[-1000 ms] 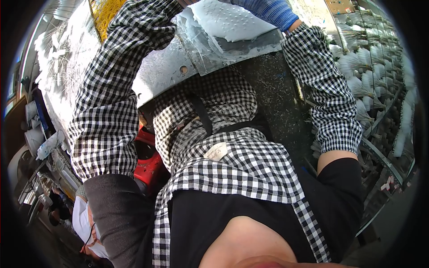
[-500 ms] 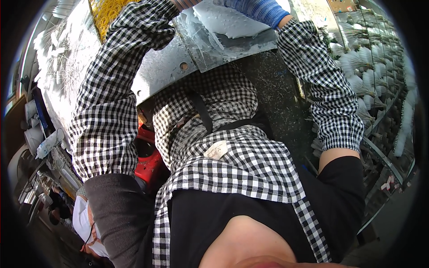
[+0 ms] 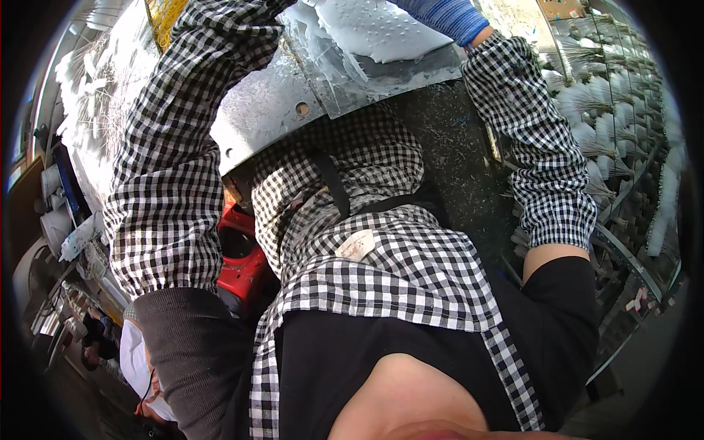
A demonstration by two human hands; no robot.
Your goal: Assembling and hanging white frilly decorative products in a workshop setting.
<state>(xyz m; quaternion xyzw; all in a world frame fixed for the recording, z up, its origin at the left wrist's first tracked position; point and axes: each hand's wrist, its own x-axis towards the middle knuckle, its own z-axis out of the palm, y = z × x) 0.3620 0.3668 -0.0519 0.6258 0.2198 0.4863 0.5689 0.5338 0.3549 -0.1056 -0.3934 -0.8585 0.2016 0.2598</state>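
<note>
Both my arms, in black-and-white checked sleeves, reach up to the top edge of the picture. My left hand is cut off by that edge beyond the left sleeve [image 3: 176, 169]. Of my right hand [image 3: 445, 15] only the wrist part of a blue glove shows; its fingers are out of the picture. The glove lies against a white bumpy sheet [image 3: 381, 29] that rests on crumpled clear film [image 3: 330, 70]. Under these is a grey metal plate [image 3: 268, 110] with round holes, frosted with white dust.
A rack of white bristly tufts [image 3: 623, 132] fills the right side. A red object [image 3: 242, 264] sits below the plate beside my checked apron. White cups [image 3: 55, 213] and clutter line the left. Another person [image 3: 139, 367] is at the lower left.
Both arms have moved farther up and out of the picture; less of the blue glove shows now. The white sheet and plate stay where they were.
</note>
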